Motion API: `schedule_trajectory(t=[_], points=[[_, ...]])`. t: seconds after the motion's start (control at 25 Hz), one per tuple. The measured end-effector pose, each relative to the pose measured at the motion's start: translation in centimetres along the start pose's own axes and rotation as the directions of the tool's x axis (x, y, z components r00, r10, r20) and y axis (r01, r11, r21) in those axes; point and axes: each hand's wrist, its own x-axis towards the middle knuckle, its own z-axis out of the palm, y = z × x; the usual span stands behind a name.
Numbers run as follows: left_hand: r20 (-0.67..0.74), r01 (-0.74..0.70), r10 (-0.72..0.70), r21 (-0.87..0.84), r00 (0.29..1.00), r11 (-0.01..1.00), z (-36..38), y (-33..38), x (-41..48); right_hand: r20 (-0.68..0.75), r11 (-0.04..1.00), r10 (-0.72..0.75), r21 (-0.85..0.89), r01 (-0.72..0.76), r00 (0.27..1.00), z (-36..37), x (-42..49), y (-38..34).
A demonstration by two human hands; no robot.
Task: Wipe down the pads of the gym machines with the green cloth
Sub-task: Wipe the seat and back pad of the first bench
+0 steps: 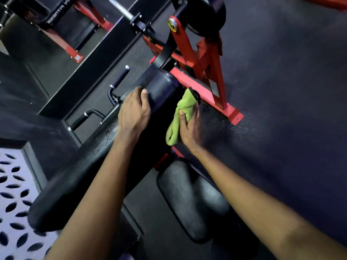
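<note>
Left hand (134,109): grips the long black pad (105,151).
Right hand (190,126): holds the green cloth (181,113) against the pad's side.

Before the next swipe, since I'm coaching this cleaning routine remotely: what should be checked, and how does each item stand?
1. Grip on the green cloth: ok, the right hand holds it bunched.
2. Cloth against the long pad: ok, it sits at the pad's right side.
3. Pad steadied: ok, the left hand grips it near its upper end.
4. Pad free of droplets: not ok, they speckle its left edge.
5. The seat pad already wiped: cannot tell.
</note>
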Motion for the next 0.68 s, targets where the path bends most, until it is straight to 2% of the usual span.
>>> schedule_trajectory(t=[0.12,0.2,0.28,0.4,0.6,0.68], points=[[-0.085,0.063,-0.051,0.140,0.995,0.988,0.9,1.0,-0.1,-0.012,0.995,0.009,0.101,-0.008,1.000,-1.3,1.7,0.6],[-0.114,0.110,-0.091,0.178,0.989,0.978,1.1,1.5,-0.3,0.041,0.986,0.007,0.166,-0.014,0.999,-2.3,2.7,1.3],[-0.115,0.150,-0.131,0.180,0.985,0.972,1.1,2.0,-0.3,0.118,0.976,0.032,0.210,-0.056,0.993,-3.2,3.3,1.5],[-0.138,0.194,-0.170,0.187,0.976,0.963,1.0,2.5,-0.2,0.142,0.969,0.062,0.230,-0.094,0.988,-3.5,4.3,0.2],[-0.147,0.233,-0.209,0.170,0.967,0.958,1.4,2.5,-0.1,0.214,0.971,-0.124,0.228,0.074,0.969,-4.8,5.8,-0.5],[-0.145,0.236,-0.214,0.150,0.966,0.960,1.4,2.6,0.0,0.262,0.975,-0.043,0.222,-0.017,0.964,-5.0,5.5,2.0]])
